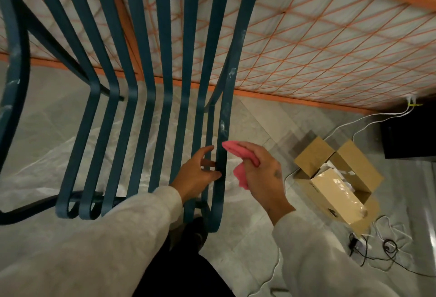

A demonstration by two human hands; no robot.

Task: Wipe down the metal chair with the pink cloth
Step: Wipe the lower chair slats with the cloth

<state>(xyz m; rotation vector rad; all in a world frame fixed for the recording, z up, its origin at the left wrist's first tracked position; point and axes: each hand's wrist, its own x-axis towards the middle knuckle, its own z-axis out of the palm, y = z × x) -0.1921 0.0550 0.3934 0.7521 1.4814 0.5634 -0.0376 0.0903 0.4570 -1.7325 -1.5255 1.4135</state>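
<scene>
The blue metal chair [146, 89] fills the left and middle of the head view, seen from above, its flat slats running from the top down to curled front ends. White smudges mark the rightmost slat. My left hand [200, 174] grips that rightmost slat near its lower part, fingers wrapped around it. My right hand [262, 174] holds the folded pink cloth [238, 155] just to the right of the same slat. The cloth's tip touches the slat's edge.
An open cardboard box [339, 183] sits on the pale tiled floor to the right, with white and black cables [377, 247] around it. An orange-framed mesh panel [318, 44] lies behind the chair. Clear plastic sheeting [47, 166] lies under the chair. A dark cabinet [410, 136] stands at far right.
</scene>
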